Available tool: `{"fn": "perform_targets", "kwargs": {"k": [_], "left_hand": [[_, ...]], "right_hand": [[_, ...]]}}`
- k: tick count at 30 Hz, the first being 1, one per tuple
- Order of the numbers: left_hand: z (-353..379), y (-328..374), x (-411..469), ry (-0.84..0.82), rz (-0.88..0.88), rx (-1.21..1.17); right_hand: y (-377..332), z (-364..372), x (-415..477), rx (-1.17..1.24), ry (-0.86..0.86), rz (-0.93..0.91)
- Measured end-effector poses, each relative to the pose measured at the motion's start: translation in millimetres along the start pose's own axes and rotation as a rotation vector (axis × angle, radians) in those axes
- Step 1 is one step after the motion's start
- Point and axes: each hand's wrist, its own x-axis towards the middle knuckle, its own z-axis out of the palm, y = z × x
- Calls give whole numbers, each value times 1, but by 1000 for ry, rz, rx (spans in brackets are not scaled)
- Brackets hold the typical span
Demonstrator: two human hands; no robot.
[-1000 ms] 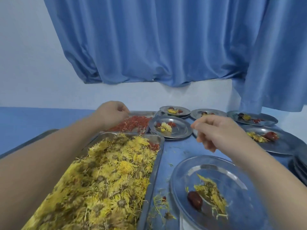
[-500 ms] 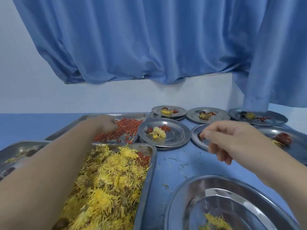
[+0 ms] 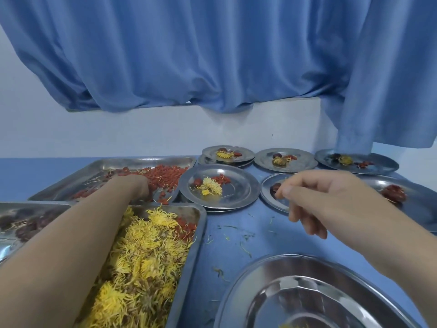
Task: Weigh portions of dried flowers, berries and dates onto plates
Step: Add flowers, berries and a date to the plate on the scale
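Note:
My left hand (image 3: 133, 185) reaches into the steel tray (image 3: 142, 161) of red berries (image 3: 170, 176), fingertips curled down into the pile and hidden by the knuckles. My right hand (image 3: 319, 202) hovers over the blue table with loosely curled fingers and nothing visible in it. It hangs just in front of a small plate (image 3: 272, 200) that holds a dark date (image 3: 275, 187). A tray of yellow dried flowers (image 3: 146, 256) lies under my left forearm. A third tray at the left edge holds dark dates (image 3: 28, 224).
A large steel plate (image 3: 248, 280) sits at the bottom right. Several small plates with portions stand behind, among them one (image 3: 238, 185) beside the berry tray and one (image 3: 300, 162) near the wall. Flower scraps litter the table (image 3: 236, 235). A blue curtain (image 3: 212, 55) hangs above.
My left hand has dropped from above the berry tray into the berries. My right hand stays hovering at about the same spot. The view has tilted up, so the near plate sits lower.

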Motion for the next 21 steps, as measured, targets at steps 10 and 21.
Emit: {"fn": "perform_targets", "kwargs": {"k": [10, 21], "left_hand": [[-5, -8, -12, 34, 2, -90], [-14, -3, -19, 20, 23, -200]], "right_hand": [[-3, 3, -2, -8, -11, -34], [-4, 0, -2, -10, -13, -32]]}}
